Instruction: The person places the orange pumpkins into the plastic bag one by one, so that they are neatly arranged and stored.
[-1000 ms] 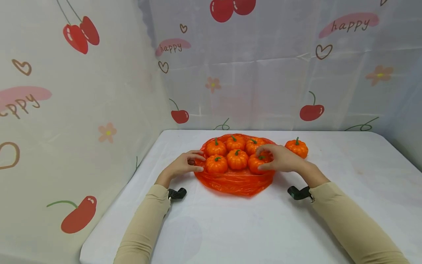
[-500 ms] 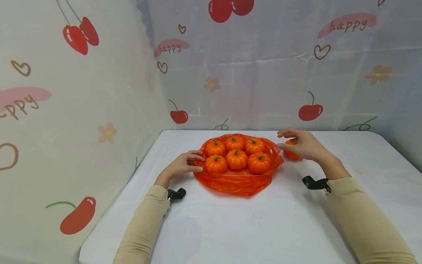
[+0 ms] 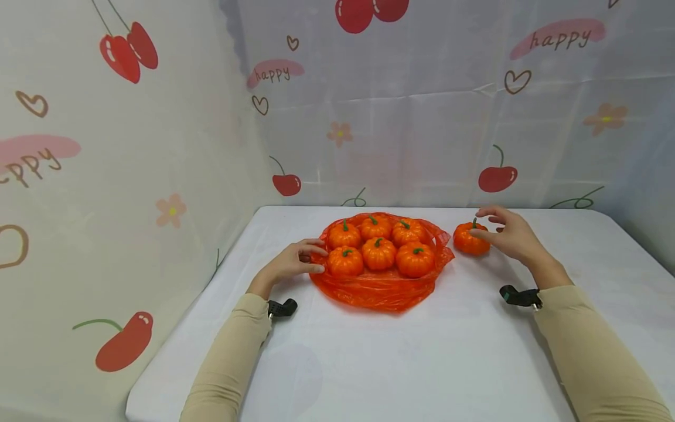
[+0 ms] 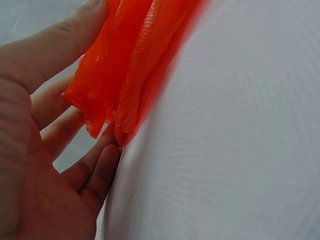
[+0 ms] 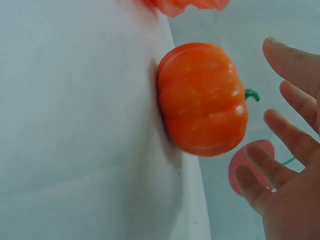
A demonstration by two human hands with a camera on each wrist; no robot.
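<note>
A crinkled red plastic bag lies spread in the head view, bearing several small orange pumpkins with green stems. At its left edge my left hand holds the film; the left wrist view has the bag's folds between thumb and fingers. One more pumpkin sits upright on the table right of the bag. Over its right side hovers my right hand, fingers spread and loosely bent, with nothing in them. The right wrist view shows a gap between the fingertips and this pumpkin.
A white cloth covers the table, whose back edge runs just behind the bag. Printed curtains with cherries and hearts stand behind and at the left. Black wrist cameras sit at both cuffs.
My right hand has moved off the bag's right-hand pumpkin, rightward to the lone one. The bag's right edge now flares outward, uncovered. My left hand has stayed in place.
</note>
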